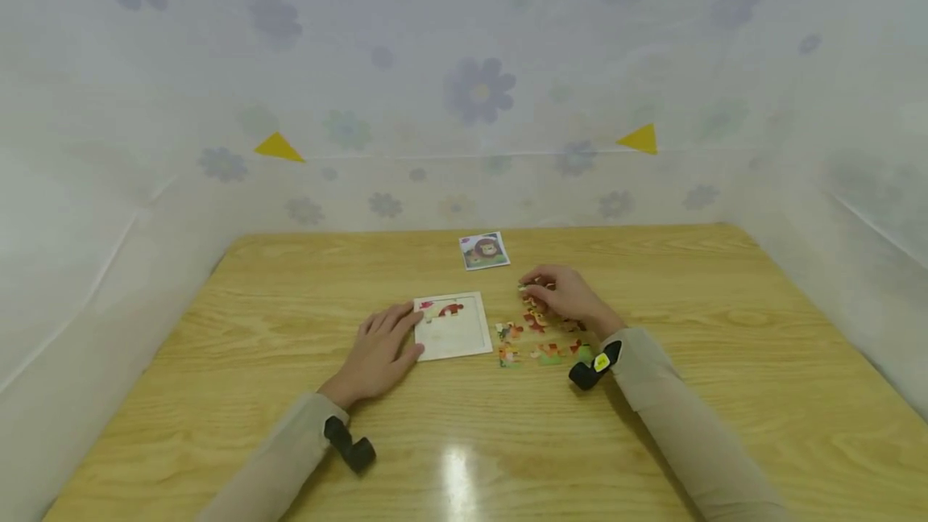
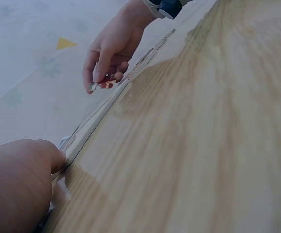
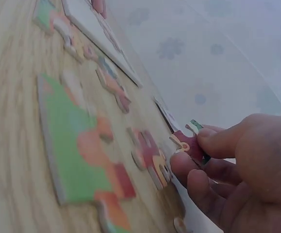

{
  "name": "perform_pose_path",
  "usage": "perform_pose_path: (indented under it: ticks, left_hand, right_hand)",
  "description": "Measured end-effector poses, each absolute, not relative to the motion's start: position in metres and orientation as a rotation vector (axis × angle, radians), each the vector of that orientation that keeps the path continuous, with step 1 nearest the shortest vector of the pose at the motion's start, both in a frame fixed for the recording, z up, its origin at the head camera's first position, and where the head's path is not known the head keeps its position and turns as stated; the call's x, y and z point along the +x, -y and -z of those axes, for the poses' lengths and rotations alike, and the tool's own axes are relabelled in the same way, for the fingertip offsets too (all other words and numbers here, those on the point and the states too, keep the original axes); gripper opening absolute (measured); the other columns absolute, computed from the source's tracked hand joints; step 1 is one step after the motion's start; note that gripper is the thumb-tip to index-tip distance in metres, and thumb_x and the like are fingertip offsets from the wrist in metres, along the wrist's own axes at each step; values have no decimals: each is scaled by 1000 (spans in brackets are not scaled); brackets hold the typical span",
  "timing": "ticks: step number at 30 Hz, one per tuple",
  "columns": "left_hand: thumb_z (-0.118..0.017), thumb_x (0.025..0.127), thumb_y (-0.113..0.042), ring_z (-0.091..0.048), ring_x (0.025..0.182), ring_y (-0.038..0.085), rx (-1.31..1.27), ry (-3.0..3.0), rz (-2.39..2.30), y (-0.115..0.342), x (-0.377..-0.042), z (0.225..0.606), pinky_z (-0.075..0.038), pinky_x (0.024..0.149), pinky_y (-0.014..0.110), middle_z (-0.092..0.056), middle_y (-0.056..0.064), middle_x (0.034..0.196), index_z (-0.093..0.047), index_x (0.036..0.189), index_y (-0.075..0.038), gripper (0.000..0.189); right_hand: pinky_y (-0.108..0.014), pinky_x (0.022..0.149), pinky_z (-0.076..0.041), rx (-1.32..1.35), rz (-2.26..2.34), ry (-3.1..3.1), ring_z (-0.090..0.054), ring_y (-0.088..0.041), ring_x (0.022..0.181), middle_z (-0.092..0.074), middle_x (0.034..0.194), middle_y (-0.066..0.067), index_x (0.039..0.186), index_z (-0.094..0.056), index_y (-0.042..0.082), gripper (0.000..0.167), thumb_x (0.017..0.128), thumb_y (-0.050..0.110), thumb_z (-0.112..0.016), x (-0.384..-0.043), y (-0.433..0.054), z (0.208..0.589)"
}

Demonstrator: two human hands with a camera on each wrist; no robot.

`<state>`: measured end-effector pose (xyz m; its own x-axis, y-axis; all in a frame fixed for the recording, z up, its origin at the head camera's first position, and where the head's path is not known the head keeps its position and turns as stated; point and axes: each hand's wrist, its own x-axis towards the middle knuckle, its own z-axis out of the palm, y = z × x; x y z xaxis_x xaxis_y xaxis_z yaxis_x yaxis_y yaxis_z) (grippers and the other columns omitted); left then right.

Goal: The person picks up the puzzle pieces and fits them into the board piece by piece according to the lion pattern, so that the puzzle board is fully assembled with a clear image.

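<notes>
A square white puzzle tray (image 1: pixel 484 327) lies on the table, with a few joined pieces (image 1: pixel 449 310) along its upper left. My left hand (image 1: pixel 384 349) rests at the tray's left edge, fingers extended and touching the frame; in the left wrist view its thumb side (image 2: pixel 21 179) meets the tray's edge. Right of the tray, my right hand (image 1: pixel 569 294) is raised over loose puzzle pieces (image 1: pixel 548 354). Between thumb and fingers it pinches a puzzle piece (image 3: pixel 190 144) coloured dark red, cream and green. Part of that piece is hidden by the fingers.
A square picture card (image 1: pixel 484 250) showing a lion-like animal lies behind the tray. Several loose pieces, among them a green and orange one (image 3: pixel 72 145), spread over the wooden table (image 1: pixel 406 457). Flower-patterned white curtains (image 1: pixel 478 39) enclose the back and sides.
</notes>
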<state>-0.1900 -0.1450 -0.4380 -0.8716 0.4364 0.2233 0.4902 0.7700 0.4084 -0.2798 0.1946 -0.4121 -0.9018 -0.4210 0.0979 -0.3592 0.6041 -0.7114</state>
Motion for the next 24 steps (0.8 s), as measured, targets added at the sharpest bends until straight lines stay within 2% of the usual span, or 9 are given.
perform_pose_path:
  ticks: [3, 7, 11, 15, 24]
  left_hand:
    - [-51, 98, -33, -31, 140, 36, -733, 2847, 698, 147, -189, 439, -19, 111, 61, -35, 15, 153, -42, 145, -8, 54]
    - [-51, 98, -34, -31, 140, 35, -721, 2842, 686, 149, -189, 439, -20, 112, 61, -35, 15, 153, -42, 145, -9, 54]
    - [-51, 98, -35, -31, 140, 35, -737, 2833, 687, 149, -189, 439, -20, 111, 61, -35, 14, 153, -42, 146, -9, 55]
    - [-51, 98, -35, -32, 139, 35, -730, 2833, 681, 150, -188, 439, -21, 111, 60, -35, 14, 153, -43, 145, -9, 54]
    - [-51, 98, -35, -32, 139, 34, -726, 2836, 670, 150, -190, 441, -21, 111, 60, -35, 13, 153, -42, 146, -9, 55]
  right_hand:
    - [-29, 53, -47, -635, 1230, -2662, -56, -16, 58, -63, 72, -6, 119, -63, 5, 24, 101, 14, -50, -279, -179, 409]
    - [-28, 53, -44, -625, 1268, -2588, -55, -16, 58, -65, 77, -8, 118, -59, 4, 22, 101, 14, -49, -278, -157, 404]
    - [-28, 57, -46, -657, 1248, -2604, -57, -15, 61, -67, 83, -8, 112, -61, 4, 18, 99, 14, -53, -279, -140, 401]
    - [-25, 61, -46, -729, 1169, -2666, -58, -11, 64, -67, 82, -6, 107, -65, 2, 17, 96, 13, -58, -284, -127, 403]
    - [-25, 57, -49, -743, 1170, -2633, -60, -12, 61, -67, 77, -7, 102, -68, 3, 15, 93, 14, -62, -281, -105, 408]
